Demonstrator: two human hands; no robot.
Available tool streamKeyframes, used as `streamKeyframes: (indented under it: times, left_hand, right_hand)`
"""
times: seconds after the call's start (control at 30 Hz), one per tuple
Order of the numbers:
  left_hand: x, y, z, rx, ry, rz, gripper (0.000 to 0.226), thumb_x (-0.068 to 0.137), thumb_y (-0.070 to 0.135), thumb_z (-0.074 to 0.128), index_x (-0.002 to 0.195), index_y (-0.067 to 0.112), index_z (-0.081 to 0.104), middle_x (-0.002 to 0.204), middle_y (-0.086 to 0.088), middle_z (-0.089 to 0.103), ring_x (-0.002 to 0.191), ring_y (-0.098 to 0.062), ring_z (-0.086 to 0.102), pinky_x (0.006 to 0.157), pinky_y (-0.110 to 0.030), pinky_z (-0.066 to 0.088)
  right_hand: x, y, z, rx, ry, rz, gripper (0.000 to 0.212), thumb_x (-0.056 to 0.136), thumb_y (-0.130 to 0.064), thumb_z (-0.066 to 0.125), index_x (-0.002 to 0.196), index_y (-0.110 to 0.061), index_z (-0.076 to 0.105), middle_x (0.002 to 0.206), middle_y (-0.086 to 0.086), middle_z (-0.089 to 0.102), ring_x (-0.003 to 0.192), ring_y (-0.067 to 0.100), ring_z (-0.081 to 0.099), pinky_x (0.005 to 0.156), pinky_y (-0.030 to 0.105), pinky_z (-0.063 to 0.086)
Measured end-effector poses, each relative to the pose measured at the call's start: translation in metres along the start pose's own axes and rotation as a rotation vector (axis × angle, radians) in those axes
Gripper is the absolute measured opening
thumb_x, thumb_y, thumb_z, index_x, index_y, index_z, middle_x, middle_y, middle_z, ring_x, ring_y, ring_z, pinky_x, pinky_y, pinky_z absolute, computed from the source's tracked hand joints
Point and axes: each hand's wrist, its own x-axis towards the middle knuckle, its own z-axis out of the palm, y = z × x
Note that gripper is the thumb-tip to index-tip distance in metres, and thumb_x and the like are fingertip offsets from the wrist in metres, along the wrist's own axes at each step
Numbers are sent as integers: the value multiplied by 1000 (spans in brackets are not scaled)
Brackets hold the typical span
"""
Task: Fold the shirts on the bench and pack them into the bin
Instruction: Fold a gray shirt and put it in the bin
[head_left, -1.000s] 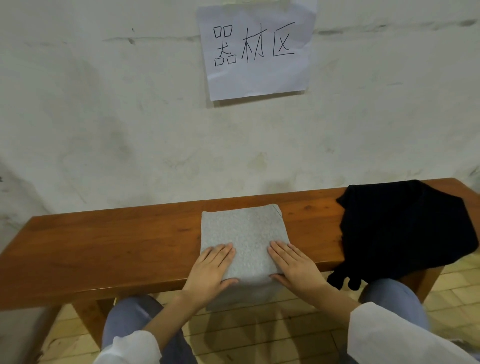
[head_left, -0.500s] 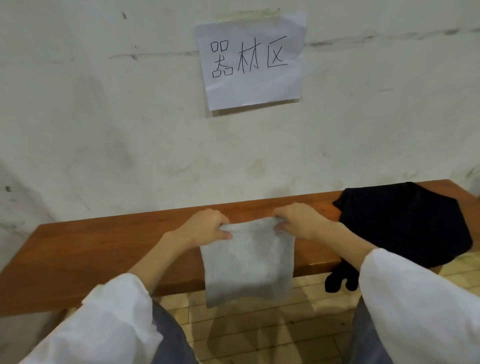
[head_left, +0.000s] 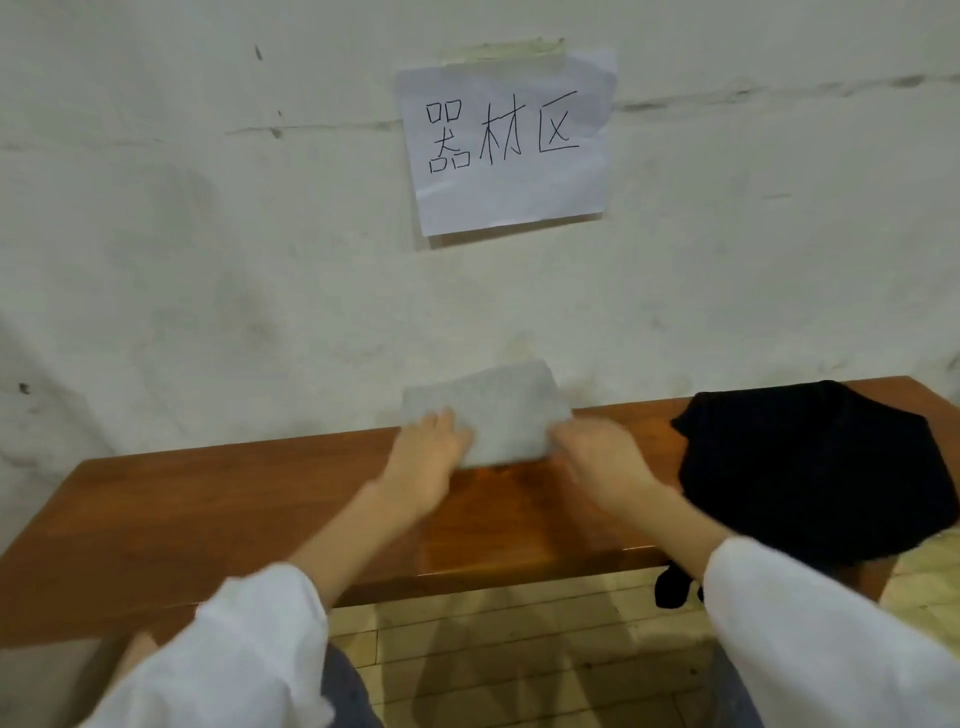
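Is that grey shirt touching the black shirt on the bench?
Apart. The head view shows bare wood of the bench and the right hand between the grey shirt and the black shirt.

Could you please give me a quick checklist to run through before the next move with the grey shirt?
1. The grey shirt is folded compact: ok.
2. The left hand has a grip on its left edge: ok, though blurred.
3. The right hand has a grip on its right edge: ok, also blurred.
4. It is lifted off the bench: ok.
5. The bin is located: cannot tell, none in view.
6. The black shirt is folded: not ok, it lies loose, hanging over the front edge.
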Motion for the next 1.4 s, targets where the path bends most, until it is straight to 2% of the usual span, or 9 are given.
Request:
streamKeyframes:
  times: [0.1,0.2,0.37,0.57,0.7,0.83,1.1,1.3,1.4]
  left_hand:
    - [-35,31,59,-70,-225,-3,75,85,-2,56,148,18,21,149,-13,26,134,-29,32,106,-38,34]
    - [-53,35,81,-179,-246,-3,79,88,8,58,150,22,11,152,-7,22,138,-25,27,110,-34,33]
    - [-41,15,67,-634,-370,-37,56,90,38,56,142,25,36,133,6,46,114,-10,50,93,-23,45]
    - [20,-30,88,-701,-66,-621,39,94,35,50,123,9,49,119,-9,50,99,-26,56,78,-35,48]
    - [30,-30,106,-812,15,-771,28,91,31,57,110,11,52,106,-4,59,95,-24,59,72,-32,46]
    - [26,-16,107,-828,268,-783,17,89,19,60,77,18,48,69,5,54,62,-11,53,53,-27,38]
    - [42,-46,99,-845,463,-804,21,90,24,58,77,15,45,66,3,50,62,-18,51,60,-34,38]
    - [35,-36,117,-620,270,-741,29,92,23,56,117,10,57,116,-13,57,108,-31,53,90,-43,42]
    - [25,-1,107,-593,209,-471,47,97,41,33,134,18,48,148,-7,37,140,-30,29,113,-41,20]
  right_hand:
    - [-48,-8,52,60,-172,-34,41,87,-8,57,126,-22,58,128,0,60,116,20,57,98,31,46]
    - [-78,-3,74,115,-36,-45,59,56,-14,86,112,-22,70,113,-6,69,106,12,66,85,30,54]
    - [-61,7,61,314,96,50,34,92,-16,40,114,-18,67,103,-4,69,90,15,66,81,26,49]
    - [22,23,74,692,-43,578,45,95,-36,52,135,-14,46,131,3,52,110,18,55,83,27,45]
    - [48,18,87,840,-14,777,32,89,-44,59,112,-21,60,106,-5,64,101,17,60,89,36,48]
    - [42,7,102,788,190,770,6,87,-38,62,85,-33,60,85,-17,62,85,10,60,89,46,48]
    - [79,-2,81,567,403,566,17,92,-34,58,91,-19,66,87,-4,63,86,17,55,82,39,42]
    - [76,-15,87,379,156,402,31,99,-29,46,121,-12,59,126,7,55,118,27,47,95,40,39]
    - [53,-33,79,342,-26,201,47,103,-33,26,142,-11,40,153,8,29,144,26,18,116,38,15]
